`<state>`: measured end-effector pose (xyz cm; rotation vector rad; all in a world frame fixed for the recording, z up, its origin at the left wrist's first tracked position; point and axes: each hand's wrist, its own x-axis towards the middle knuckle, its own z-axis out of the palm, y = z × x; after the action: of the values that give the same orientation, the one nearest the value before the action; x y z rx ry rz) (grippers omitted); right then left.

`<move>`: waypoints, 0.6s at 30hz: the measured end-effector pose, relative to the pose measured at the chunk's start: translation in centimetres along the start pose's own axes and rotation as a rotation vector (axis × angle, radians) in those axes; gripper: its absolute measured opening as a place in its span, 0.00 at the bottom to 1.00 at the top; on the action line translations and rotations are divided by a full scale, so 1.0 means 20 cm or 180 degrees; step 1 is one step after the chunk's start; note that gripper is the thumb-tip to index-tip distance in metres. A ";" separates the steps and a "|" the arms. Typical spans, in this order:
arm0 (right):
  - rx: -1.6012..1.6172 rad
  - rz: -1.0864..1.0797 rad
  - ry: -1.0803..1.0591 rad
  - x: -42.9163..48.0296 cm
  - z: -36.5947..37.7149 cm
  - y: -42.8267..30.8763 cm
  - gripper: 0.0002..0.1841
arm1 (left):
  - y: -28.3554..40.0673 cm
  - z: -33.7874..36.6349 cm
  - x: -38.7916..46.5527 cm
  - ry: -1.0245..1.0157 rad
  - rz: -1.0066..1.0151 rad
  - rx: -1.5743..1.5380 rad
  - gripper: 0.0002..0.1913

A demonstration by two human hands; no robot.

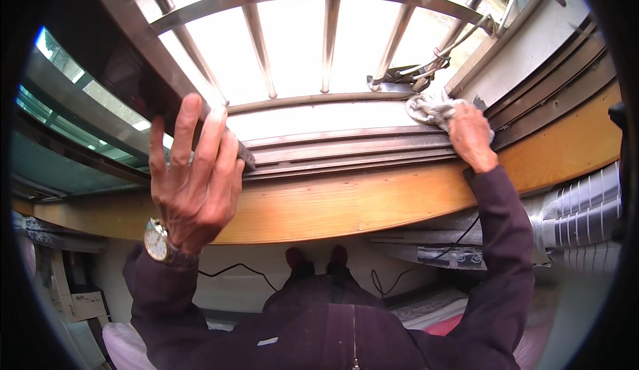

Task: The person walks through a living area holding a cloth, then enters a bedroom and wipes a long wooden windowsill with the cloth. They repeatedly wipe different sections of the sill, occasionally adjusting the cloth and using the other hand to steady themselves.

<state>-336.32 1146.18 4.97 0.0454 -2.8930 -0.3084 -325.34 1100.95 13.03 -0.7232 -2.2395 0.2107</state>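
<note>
My right hand (pixel 471 132) grips a crumpled whitish cloth (pixel 433 108) and presses it on the outer sill at the right corner of the window opening. Next to it runs the metal sliding-window track (pixel 344 147). My left hand (pixel 197 170), a watch on its wrist, rests with fingers spread against the dark frame of the sliding window sash (pixel 174 97) at left; whether the thumb curls round the frame is hidden. A wooden inner sill (pixel 349 205) lies below both hands.
Metal security bars (pixel 329 45) stand beyond the opening. Cables (pixel 439 60) are tied to them at the right. Plastic-wrapped rolls (pixel 584 210) lie below the sill at right. A black cord (pixel 239 266) runs over the floor near my feet.
</note>
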 end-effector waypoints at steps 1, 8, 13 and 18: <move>-0.0276 -0.0211 -0.0211 0.04 0.06 -0.01 0.14 | -0.01 -0.02 -0.05 -0.0113 -0.0089 -0.0125 0.16; -0.0127 -0.0176 -0.0982 0.22 0.13 -0.06 0.14 | 0.02 -0.05 -0.69 -0.0387 -0.1045 -0.1170 0.17; 0.0354 -0.0988 -0.0626 0.25 0.10 -0.41 0.09 | 0.02 0.05 -0.99 0.0003 -0.1937 -0.1656 0.18; 0.1027 -0.1670 -0.0694 0.23 -0.09 -1.03 0.08 | 0.01 0.12 -1.07 0.0277 -0.1853 -0.1620 0.21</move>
<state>-340.16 1125.43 3.34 0.8825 -3.0678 0.0811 -315.26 1089.30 -1.94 -0.2883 -2.3303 -0.6788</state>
